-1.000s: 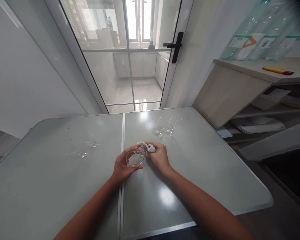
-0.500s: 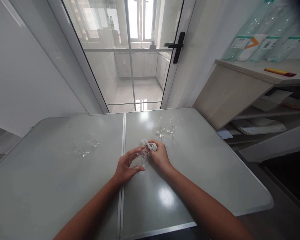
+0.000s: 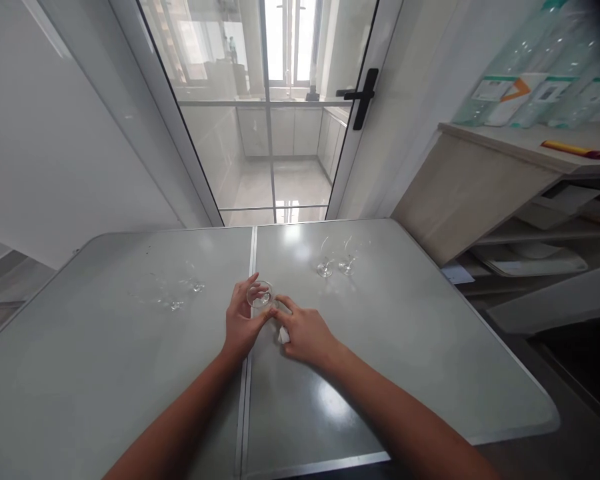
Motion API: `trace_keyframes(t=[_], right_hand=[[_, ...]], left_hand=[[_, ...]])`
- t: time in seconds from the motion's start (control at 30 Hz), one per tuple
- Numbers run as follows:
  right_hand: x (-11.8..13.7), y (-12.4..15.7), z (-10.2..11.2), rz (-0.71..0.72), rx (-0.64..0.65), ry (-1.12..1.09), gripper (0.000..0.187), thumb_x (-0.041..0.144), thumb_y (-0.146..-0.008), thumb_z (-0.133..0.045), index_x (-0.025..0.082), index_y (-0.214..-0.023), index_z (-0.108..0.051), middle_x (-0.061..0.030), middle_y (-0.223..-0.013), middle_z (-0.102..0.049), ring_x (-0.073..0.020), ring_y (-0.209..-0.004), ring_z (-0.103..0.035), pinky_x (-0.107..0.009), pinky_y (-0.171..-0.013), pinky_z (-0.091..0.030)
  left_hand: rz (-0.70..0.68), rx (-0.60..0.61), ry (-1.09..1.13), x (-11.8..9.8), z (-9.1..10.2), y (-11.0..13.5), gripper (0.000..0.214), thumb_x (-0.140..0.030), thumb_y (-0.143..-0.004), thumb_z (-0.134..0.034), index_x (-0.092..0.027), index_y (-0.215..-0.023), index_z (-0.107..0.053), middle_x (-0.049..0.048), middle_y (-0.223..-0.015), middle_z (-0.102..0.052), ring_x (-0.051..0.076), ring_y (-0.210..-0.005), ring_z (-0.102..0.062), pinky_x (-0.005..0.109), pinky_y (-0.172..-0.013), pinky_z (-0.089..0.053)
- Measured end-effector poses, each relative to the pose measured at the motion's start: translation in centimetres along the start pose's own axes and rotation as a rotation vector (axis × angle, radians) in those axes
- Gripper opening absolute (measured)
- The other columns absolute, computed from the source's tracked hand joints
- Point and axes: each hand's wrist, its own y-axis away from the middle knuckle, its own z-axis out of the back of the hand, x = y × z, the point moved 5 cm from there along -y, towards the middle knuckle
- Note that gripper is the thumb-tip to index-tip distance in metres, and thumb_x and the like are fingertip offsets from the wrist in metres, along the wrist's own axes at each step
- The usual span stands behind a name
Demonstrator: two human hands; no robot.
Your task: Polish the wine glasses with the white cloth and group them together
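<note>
Glass, thin and likely fragile, the wine glass (image 3: 260,295) is pinched in the curled left hand (image 3: 240,321) above the surface (image 3: 130,373), probably safest held by its bowl, while the right hand (image 3: 305,331) clutches a white cloth (image 3: 283,335).

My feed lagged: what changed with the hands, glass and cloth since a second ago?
The left hand, still gripping the wine glass, turned it and shifted it slightly away. The right hand pulled the white cloth off the glass and back toward the person, mostly hidden beneath it. The two upright glasses and the glasses at left stayed put.
</note>
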Motion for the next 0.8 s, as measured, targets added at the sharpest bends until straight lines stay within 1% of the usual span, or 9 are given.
trace_keyframes(t=[0.07,0.13,0.2,0.27,0.33,0.47,0.6,0.73,0.8], right_hand=[[0.0,-0.1,-0.2,-0.008,0.046,0.036,0.063,0.025,-0.071,-0.064,0.026,-0.134,-0.057,-0.0062,-0.153,-0.049,-0.02,-0.081,-0.069,-0.031,-0.071,-0.051],[0.0,-0.2,-0.2,-0.014,0.071,0.049,0.058,0.026,-0.074,-0.062,0.023,-0.131,-0.059,-0.0073,-0.147,-0.055,-0.0222,-0.086,-0.07,-0.031,-0.073,-0.052],[-0.1,-0.3,-0.3,-0.022,0.087,0.056,0.059,0.027,-0.075,-0.061,0.021,-0.134,-0.058,-0.009,-0.146,-0.057,-0.0243,-0.092,-0.071,-0.032,-0.076,-0.053],[-0.2,-0.2,-0.4,-0.034,0.095,0.063,0.065,0.028,-0.076,-0.06,0.021,-0.14,-0.055,-0.0107,-0.152,-0.052,-0.0255,-0.095,-0.071,-0.034,-0.08,-0.054],[-0.4,-0.2,-0.6,-0.049,0.096,0.064,0.069,0.028,-0.076,-0.06,0.021,-0.144,-0.052,-0.011,-0.158,-0.045,-0.0262,-0.097,-0.072,-0.037,-0.083,-0.055],[-0.9,-0.3,-1.0,-0.105,0.067,0.049,0.074,0.027,-0.075,-0.057,0.023,-0.148,-0.05,-0.0058,-0.164,-0.037,-0.0274,-0.104,-0.071,-0.04,-0.086,-0.056],[-2.5,-0.6,-0.9,-0.212,0.035,0.031,0.077,0.029,-0.077,-0.057,0.025,-0.153,-0.045,-0.0038,-0.166,-0.032,-0.0274,-0.112,-0.069,-0.04,-0.088,-0.056],[-5.1,-1.2,-0.1,-0.353,0.003,0.039,0.075,0.032,-0.081,-0.058,0.026,-0.154,-0.043,-0.0043,-0.167,-0.03,-0.0286,-0.119,-0.066,-0.039,-0.09,-0.055],[-6.2,-1.4,0.4,-0.408,-0.008,0.062,0.075,0.032,-0.082,-0.058,0.025,-0.155,-0.042,-0.0048,-0.168,-0.029,-0.0298,-0.118,-0.066,-0.04,-0.089,-0.055]], left_hand=[[0.03,0.02,0.006,0.1,-0.3,0.2,0.075,-0.03,-0.074,-0.088,-0.029,-0.141,-0.054,0.0078,-0.123,-0.063,0.025,-0.114,-0.067,0.046,-0.107,-0.053],[0.06,0.03,0.003,0.2,-0.6,0.4,0.068,-0.03,-0.076,-0.087,-0.029,-0.136,-0.055,0.0081,-0.125,-0.064,0.026,-0.118,-0.067,0.048,-0.108,-0.052],[0.078,0.038,0.005,0.3,-0.8,0.4,0.06,-0.03,-0.078,-0.085,-0.028,-0.13,-0.056,0.0091,-0.13,-0.063,0.027,-0.122,-0.065,0.049,-0.109,-0.052],[0.086,0.051,0.021,0.5,-1.0,0.4,0.058,-0.03,-0.08,-0.083,-0.029,-0.13,-0.055,0.0096,-0.135,-0.061,0.028,-0.126,-0.064,0.05,-0.11,-0.051],[0.093,0.054,0.029,0.8,-1.0,0.3,0.062,-0.029,-0.079,-0.084,-0.031,-0.133,-0.052,0.0097,-0.14,-0.057,0.027,-0.13,-0.061,0.051,-0.114,-0.048],[0.107,0.049,0.005,1.3,-0.9,0.2,0.078,-0.03,-0.076,-0.086,-0.034,-0.142,-0.042,0.0104,-0.15,-0.049,0.028,-0.137,-0.054,0.053,-0.119,-0.042],[0.064,0.027,-0.048,0.9,-0.8,0.3,0.086,-0.031,-0.073,-0.089,-0.036,-0.144,-0.04,0.01,-0.153,-0.043,0.029,-0.138,-0.052,0.054,-0.12,-0.039],[0.094,0.021,-0.093,0.8,-0.8,0.4,0.079,-0.033,-0.074,-0.087,-0.035,-0.139,-0.043,0.0095,-0.15,-0.045,0.029,-0.133,-0.056,0.055,-0.117,-0.042],[0.117,0.02,-0.099,1.0,-0.8,0.4,0.076,-0.034,-0.075,-0.087,-0.035,-0.137,-0.044,0.0097,-0.147,-0.047,0.029,-0.13,-0.058,0.054,-0.113,-0.045]])
